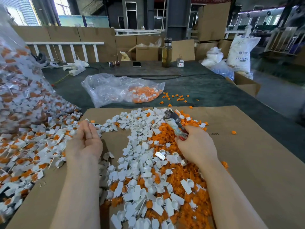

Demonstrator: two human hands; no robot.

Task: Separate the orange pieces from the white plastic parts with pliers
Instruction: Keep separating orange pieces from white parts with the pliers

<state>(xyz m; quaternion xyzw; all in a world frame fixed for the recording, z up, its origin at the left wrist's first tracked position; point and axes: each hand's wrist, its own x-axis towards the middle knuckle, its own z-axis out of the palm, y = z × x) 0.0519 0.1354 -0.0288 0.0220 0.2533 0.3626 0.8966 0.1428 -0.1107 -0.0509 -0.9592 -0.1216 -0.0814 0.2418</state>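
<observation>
Gripping the pliers [175,123] by the handles, our right hand [196,144] rests over the sorted heap; our left hand [85,138] lies palm-up, fingers relaxed, holding nothing.
We judge this the pause between parts: the next move calls for the left hand to lift an unsplit white part [38,138] with its orange piece [165,134] from the left pile on the desk and present it to the jaws.

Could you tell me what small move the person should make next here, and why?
Probably the left hand, open and holding nothing, should pick one unseparated piece from the mixed pile beside it, since the right hand already grips the pliers with nothing visibly held in their tip.
</observation>
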